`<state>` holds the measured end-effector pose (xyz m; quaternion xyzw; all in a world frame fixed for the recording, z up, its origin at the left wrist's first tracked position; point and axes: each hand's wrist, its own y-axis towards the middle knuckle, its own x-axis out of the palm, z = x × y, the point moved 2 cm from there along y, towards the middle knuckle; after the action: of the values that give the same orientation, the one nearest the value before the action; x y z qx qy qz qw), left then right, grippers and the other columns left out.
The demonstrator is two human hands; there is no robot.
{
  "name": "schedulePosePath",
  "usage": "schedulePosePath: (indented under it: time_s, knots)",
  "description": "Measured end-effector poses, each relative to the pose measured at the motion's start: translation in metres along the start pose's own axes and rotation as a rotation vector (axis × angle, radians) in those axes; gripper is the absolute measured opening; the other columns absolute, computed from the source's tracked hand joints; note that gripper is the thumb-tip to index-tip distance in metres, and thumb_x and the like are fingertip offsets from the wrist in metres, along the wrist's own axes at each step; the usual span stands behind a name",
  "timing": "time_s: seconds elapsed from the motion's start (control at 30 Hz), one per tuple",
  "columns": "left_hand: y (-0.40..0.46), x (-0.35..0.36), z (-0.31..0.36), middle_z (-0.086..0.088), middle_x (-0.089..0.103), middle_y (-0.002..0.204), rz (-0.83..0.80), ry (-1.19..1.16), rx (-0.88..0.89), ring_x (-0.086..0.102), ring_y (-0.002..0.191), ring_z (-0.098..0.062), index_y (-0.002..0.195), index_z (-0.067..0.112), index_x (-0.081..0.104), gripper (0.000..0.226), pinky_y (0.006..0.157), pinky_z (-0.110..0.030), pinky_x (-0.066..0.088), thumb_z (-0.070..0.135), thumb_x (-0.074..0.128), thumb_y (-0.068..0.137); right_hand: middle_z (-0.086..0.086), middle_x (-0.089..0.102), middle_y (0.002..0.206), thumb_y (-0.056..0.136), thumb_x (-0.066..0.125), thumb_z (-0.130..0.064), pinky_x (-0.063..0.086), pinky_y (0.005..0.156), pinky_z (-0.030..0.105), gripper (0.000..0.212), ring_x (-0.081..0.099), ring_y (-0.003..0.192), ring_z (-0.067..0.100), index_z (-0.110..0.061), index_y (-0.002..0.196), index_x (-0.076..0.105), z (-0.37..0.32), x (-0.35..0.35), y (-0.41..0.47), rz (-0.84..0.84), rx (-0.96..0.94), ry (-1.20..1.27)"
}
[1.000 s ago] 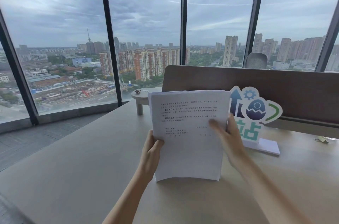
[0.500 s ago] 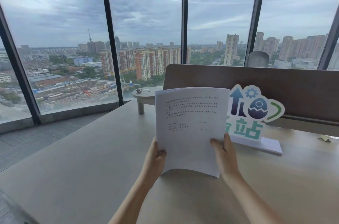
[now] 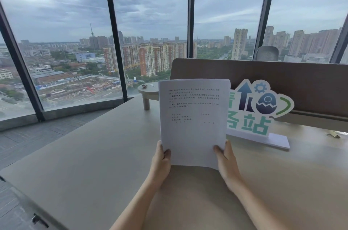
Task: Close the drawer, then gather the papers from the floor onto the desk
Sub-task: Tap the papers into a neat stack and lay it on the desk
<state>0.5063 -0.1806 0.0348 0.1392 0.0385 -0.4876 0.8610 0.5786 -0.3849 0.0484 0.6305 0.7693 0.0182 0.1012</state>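
A stack of white printed papers (image 3: 194, 120) stands upright over the beige desk (image 3: 94, 154), its lower edge at or just above the desk top. My left hand (image 3: 161, 162) grips the stack's lower left corner. My right hand (image 3: 227, 160) grips its lower right corner, thumb on the front sheet. The drawer and the floor beside the desk are out of view.
A cut-out sign with an arrow, a gear and an egg (image 3: 258, 109) stands on a white base right behind the papers. A brown partition (image 3: 282, 79) runs along the desk's back. A small round stand (image 3: 147, 91) sits at the back left. Windows lie beyond.
My right hand slid down from the middle of the sheet to the lower right corner. The stack went from tilted to upright and square.
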Motion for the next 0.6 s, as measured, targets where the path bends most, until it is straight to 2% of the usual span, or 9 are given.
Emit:
schedulePosePath:
  time_s: [0.07, 0.13, 0.2, 0.27, 0.33, 0.4, 0.47, 0.53, 0.6]
  knots:
    - [0.0, -0.005, 0.001, 0.012, 0.062, 0.104, 0.011, -0.014, -0.022, 0.058, 0.097, -0.013, 0.119, 0.019, 0.049, 0.031, 0.09, -0.033, 0.045, 0.0, 0.04, 0.096, -0.01, 0.065, 0.111, 0.102, 0.045, -0.012, 0.043, 0.079, 0.02, 0.023, 0.061, 0.106, 0.018, -0.018, 0.125, 0.046, -0.006, 0.002, 0.0, -0.004, -0.002, -0.034]
    - [0.002, -0.014, 0.002, 0.002, 0.068, 0.101, 0.05, -0.033, -0.034, 0.061, 0.094, -0.023, 0.112, 0.022, 0.055, 0.031, 0.085, -0.037, 0.048, 0.005, 0.041, 0.091, -0.008, 0.067, 0.109, 0.1, 0.048, -0.009, 0.044, 0.074, 0.019, 0.024, 0.063, 0.1, 0.017, -0.017, 0.122, 0.048, -0.014, 0.009, 0.003, 0.01, -0.026, -0.078]
    - [0.006, -0.026, 0.0, -0.005, 0.071, 0.099, 0.087, -0.079, -0.054, 0.064, 0.089, -0.027, 0.101, 0.026, 0.061, 0.031, 0.079, -0.041, 0.051, 0.01, 0.042, 0.082, -0.005, 0.066, 0.119, 0.098, 0.049, -0.008, 0.044, 0.078, 0.026, 0.038, 0.063, 0.098, 0.015, -0.021, 0.133, 0.047, -0.024, 0.021, 0.007, 0.026, -0.066, -0.116]
    - [0.011, -0.041, -0.003, -0.011, 0.071, 0.092, 0.155, -0.105, -0.091, 0.062, 0.078, -0.024, 0.09, 0.021, 0.063, 0.03, 0.07, -0.037, 0.049, 0.009, 0.041, 0.074, -0.008, 0.061, 0.121, 0.098, 0.048, -0.007, 0.041, 0.085, 0.027, 0.049, 0.059, 0.101, 0.014, -0.022, 0.144, 0.042, -0.033, 0.039, 0.012, 0.002, -0.055, -0.14]
    - [0.015, -0.06, -0.004, -0.015, 0.068, 0.083, 0.259, -0.106, -0.138, 0.058, 0.072, -0.023, 0.084, 0.015, 0.062, 0.028, 0.065, -0.034, 0.045, 0.009, 0.04, 0.068, -0.007, 0.06, 0.12, 0.097, 0.043, -0.005, 0.041, 0.088, 0.028, 0.05, 0.056, 0.104, 0.015, -0.022, 0.144, 0.045, -0.039, 0.062, 0.018, -0.062, -0.005, -0.152]
    - [0.021, -0.082, -0.003, -0.009, 0.062, 0.072, 0.351, -0.079, -0.186, 0.053, 0.067, -0.023, 0.078, 0.011, 0.06, 0.021, 0.06, -0.032, 0.041, 0.005, 0.041, 0.07, -0.001, 0.066, 0.119, 0.091, 0.04, 0.0, 0.048, 0.086, 0.033, 0.052, 0.061, 0.105, 0.021, -0.022, 0.135, 0.056, -0.042, 0.09, 0.027, -0.116, 0.057, -0.169]
    - [0.032, -0.107, -0.006, -0.005, 0.06, 0.07, 0.446, 0.008, -0.239, 0.053, 0.067, -0.025, 0.081, 0.009, 0.061, 0.021, 0.058, -0.033, 0.039, -0.001, 0.042, 0.077, 0.008, 0.071, 0.111, 0.086, 0.041, 0.003, 0.054, 0.079, 0.039, 0.046, 0.066, 0.097, 0.028, -0.016, 0.119, 0.066, -0.043, 0.117, 0.037, -0.16, 0.136, -0.162]
    - [0.045, -0.131, -0.012, -0.004, 0.058, 0.069, 0.474, 0.097, -0.273, 0.053, 0.069, -0.026, 0.083, 0.007, 0.062, 0.021, 0.058, -0.033, 0.038, 0.0, 0.042, 0.077, 0.012, 0.071, 0.099, 0.087, 0.042, 0.005, 0.054, 0.065, 0.033, 0.033, 0.066, 0.08, 0.026, -0.009, 0.102, 0.067, -0.043, 0.143, 0.048, -0.228, 0.219, -0.131]
    - [0.063, -0.15, -0.025, -0.005, 0.056, 0.067, 0.427, 0.196, -0.33, 0.051, 0.069, -0.026, 0.079, 0.005, 0.061, 0.019, 0.058, -0.033, 0.035, 0.001, 0.043, 0.077, 0.016, 0.069, 0.093, 0.088, 0.041, 0.009, 0.053, 0.061, 0.03, 0.029, 0.064, 0.072, 0.025, -0.005, 0.095, 0.066, -0.04, 0.165, 0.06, -0.279, 0.287, -0.113]
